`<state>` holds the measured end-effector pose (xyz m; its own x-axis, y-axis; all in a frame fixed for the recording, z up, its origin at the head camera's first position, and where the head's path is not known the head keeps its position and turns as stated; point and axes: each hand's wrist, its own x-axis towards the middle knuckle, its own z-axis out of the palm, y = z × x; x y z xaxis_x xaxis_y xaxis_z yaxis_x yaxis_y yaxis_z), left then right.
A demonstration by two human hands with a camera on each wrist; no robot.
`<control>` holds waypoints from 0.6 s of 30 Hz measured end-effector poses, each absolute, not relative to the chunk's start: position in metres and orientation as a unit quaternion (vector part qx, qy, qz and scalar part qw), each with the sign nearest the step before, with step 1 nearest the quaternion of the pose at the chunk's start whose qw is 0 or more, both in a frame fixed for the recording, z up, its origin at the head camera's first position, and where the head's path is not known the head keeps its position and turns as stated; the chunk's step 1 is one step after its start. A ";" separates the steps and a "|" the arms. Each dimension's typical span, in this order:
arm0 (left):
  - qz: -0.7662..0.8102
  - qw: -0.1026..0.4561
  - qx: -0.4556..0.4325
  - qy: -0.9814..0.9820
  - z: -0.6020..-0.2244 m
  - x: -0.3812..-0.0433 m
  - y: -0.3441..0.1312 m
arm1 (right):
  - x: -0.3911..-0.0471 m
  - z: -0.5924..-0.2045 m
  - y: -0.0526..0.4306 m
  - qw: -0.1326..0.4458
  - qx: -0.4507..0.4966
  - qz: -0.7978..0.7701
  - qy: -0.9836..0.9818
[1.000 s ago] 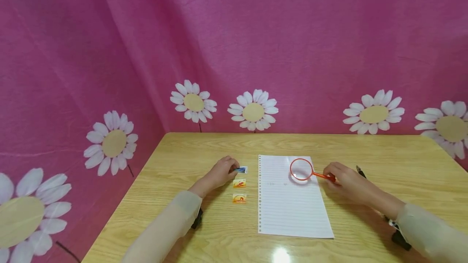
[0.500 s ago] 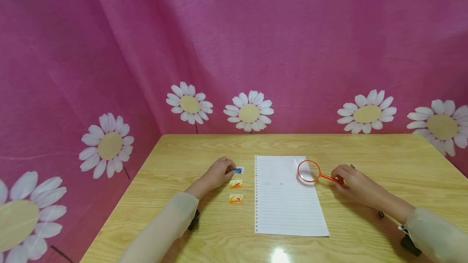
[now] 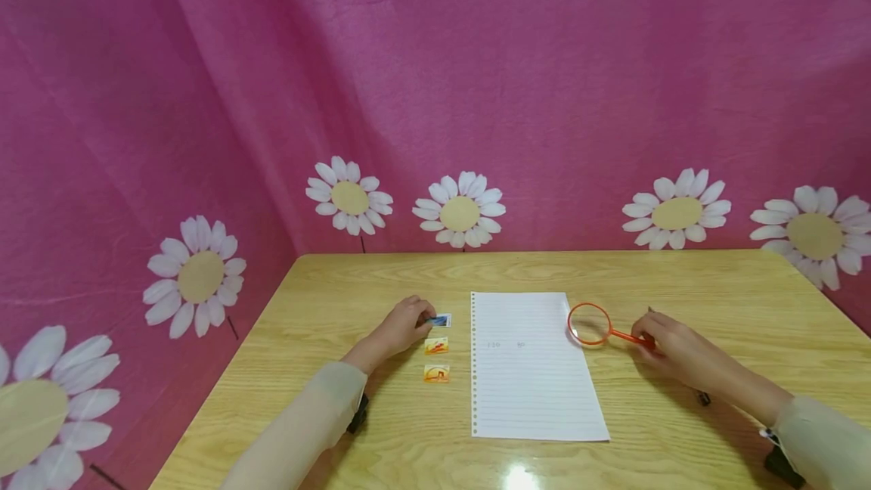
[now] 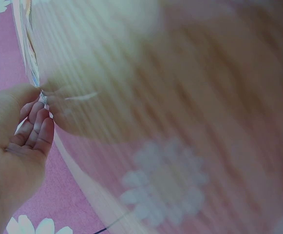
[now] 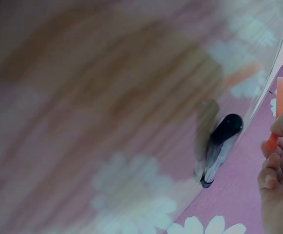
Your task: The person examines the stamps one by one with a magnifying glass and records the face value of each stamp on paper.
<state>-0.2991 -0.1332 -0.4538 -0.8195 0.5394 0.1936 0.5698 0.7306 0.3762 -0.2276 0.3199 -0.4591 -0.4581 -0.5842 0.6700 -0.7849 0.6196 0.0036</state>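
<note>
My left hand (image 3: 401, 327) has curled fingertips at the left edge of a small blue stamp (image 3: 441, 320), which lies flat on the table; the left wrist view shows the thumb and fingertips of the left hand (image 4: 27, 131) meeting at a thin edge. Below that stamp, two yellow-orange stamps (image 3: 437, 345) lie in a column. My right hand (image 3: 680, 350) grips the handle of a red magnifying glass (image 3: 622, 336), its round lens overlapping the right edge of a lined sheet (image 3: 537, 399). In the right wrist view, thumb and fingers pinch the orange-red handle (image 5: 282, 97).
A pen (image 5: 219, 146) with a black end lies on the table (image 3: 381, 278) by the right hand, mostly hidden under that arm in the head view. Faint handwriting marks the sheet. A pink cloth (image 3: 544, 97) with daisies hangs behind and at the left.
My right hand has moved the magnifying glass rightward, from over the sheet's upper right to its right edge. The left hand stays at the blue stamp. The head view has shifted slightly.
</note>
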 end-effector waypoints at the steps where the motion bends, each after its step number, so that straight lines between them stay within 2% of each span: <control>1: -0.214 0.036 -0.299 -0.929 -0.454 -0.299 -0.133 | -0.227 -0.459 0.321 0.325 0.404 0.152 -0.841; 18: -0.221 0.032 -0.299 -0.928 -0.456 -0.300 -0.134 | -0.213 -0.458 0.331 0.271 0.354 0.160 -0.881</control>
